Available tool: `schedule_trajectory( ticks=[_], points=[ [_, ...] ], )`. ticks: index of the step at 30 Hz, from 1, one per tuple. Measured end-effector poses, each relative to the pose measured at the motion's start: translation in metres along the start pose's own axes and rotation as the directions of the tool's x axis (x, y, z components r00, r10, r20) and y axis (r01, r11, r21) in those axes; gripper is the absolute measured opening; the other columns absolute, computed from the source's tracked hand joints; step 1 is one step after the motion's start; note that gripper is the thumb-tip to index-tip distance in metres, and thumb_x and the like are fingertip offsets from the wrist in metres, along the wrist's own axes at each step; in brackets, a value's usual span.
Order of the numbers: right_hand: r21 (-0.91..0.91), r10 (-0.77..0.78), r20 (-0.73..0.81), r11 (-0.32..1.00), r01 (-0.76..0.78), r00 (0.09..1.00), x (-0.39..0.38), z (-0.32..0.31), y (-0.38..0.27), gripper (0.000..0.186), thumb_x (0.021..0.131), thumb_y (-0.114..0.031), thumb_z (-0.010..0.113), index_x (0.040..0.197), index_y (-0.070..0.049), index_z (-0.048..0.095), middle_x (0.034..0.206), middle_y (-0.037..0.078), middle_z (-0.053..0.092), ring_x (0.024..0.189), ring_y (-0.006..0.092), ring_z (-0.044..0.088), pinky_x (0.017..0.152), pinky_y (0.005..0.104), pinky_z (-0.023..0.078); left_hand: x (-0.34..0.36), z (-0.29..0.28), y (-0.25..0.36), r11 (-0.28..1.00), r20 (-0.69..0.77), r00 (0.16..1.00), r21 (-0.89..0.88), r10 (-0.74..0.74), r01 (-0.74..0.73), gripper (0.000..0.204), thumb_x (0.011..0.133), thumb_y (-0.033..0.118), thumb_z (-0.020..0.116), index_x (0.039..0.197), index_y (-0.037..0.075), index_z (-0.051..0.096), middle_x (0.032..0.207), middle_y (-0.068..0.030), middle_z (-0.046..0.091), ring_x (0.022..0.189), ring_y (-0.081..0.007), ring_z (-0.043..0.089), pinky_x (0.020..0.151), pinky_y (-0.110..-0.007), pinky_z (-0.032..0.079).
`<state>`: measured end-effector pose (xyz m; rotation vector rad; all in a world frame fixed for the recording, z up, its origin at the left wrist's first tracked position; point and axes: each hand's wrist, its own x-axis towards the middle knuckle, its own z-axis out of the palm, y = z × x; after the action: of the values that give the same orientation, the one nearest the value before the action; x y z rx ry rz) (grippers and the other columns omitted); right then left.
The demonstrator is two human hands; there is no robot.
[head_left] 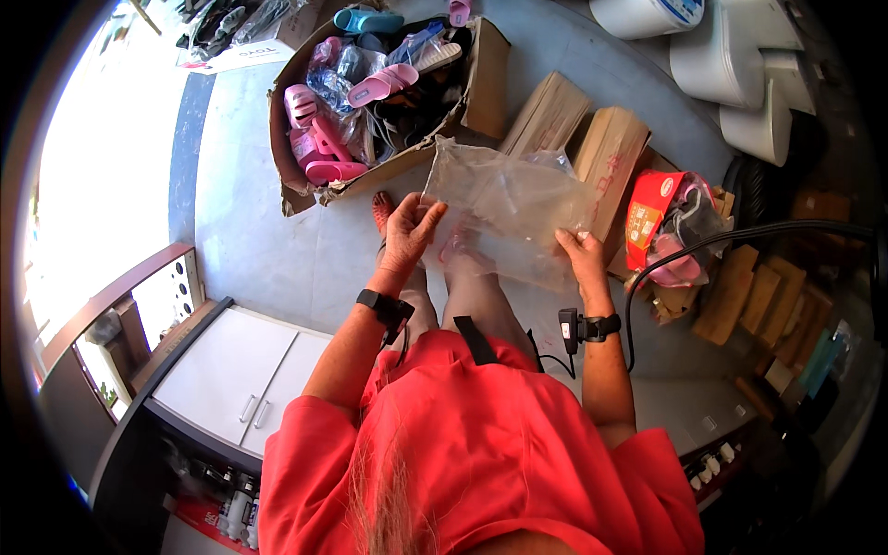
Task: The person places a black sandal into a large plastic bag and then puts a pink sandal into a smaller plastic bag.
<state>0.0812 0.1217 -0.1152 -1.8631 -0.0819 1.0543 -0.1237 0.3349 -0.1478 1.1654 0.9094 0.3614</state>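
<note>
My left hand [408, 231] pinches the upper left part of a clear, crinkled plastic bag [499, 208], its fingers closed on the edge. My right hand [581, 248] grips the bag's right side between thumb and fingers, so the bag hangs spread between both hands over my legs. Just beyond the bag is a torn cardboard box [482, 74] heaped with pink, blue and black slippers [375, 85], many in plastic wrapping. Long brown cartons [611, 153] lie behind the bag at the right, partly hidden by it.
A red printed bag [647, 217] with pink items sits right of the cartons, near a black cable [758, 232] and wooden blocks [758, 301]. White plastic fixtures [712, 65] stand at the upper right. A white cabinet [222, 370] is at the lower left, a bright doorway at the far left.
</note>
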Motion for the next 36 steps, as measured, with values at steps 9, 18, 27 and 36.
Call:
schedule_trajectory(
  ticks=[9,18,27,36],
  points=[
    [0.113,0.061,-0.199,0.993,-0.039,0.978,0.041,0.008,0.024,0.024,0.088,-0.026,0.064,0.093,-0.002,0.063,0.083,-0.003,0.06,0.073,0.0058,0.053,0.066,0.0206,0.044,0.037,-0.013,-0.051,0.948,0.258,0.913,0.079,-0.317,0.308,0.025,0.082,0.028,0.071,0.083,0.006,0.06,0.06,0.0021,0.054,0.048,-0.0052,0.048,0.041,-0.02,0.035],
    [0.177,0.103,-0.228,0.982,-0.063,0.968,0.093,0.028,0.054,0.025,0.089,-0.026,0.063,0.092,-0.001,0.063,0.085,-0.005,0.058,0.076,0.0049,0.051,0.067,0.0204,0.043,0.069,-0.021,-0.074,0.9,0.311,0.853,0.015,-0.419,0.436,0.02,0.084,0.025,0.069,0.086,0.007,0.059,0.061,0.0023,0.053,0.046,-0.006,0.047,0.042,-0.02,0.037],
    [0.013,0.119,-0.163,0.993,-0.118,0.979,0.123,0.022,0.123,0.021,0.088,-0.021,0.064,0.093,0.0,0.064,0.084,-0.005,0.058,0.078,0.0041,0.05,0.07,0.0201,0.042,0.08,-0.033,-0.127,0.897,0.139,0.887,0.041,-0.441,0.44,0.01,0.087,0.012,0.06,0.092,0.003,0.057,0.068,-0.0004,0.057,0.056,-0.0065,0.053,0.046,-0.02,0.042],
    [0.308,0.365,-0.368,0.915,-0.259,0.855,0.172,0.013,0.174,0.031,0.087,-0.024,0.064,0.108,-0.003,0.06,0.101,0.0,0.061,0.09,0.0111,0.058,0.077,0.0262,0.047,0.067,-0.042,-0.187,0.866,0.032,0.866,0.071,-0.498,0.495,0.017,0.086,0.009,0.058,0.1,0.0,0.053,0.074,-0.005,0.059,0.061,-0.0089,0.056,0.05,-0.022,0.045]
  ],
)
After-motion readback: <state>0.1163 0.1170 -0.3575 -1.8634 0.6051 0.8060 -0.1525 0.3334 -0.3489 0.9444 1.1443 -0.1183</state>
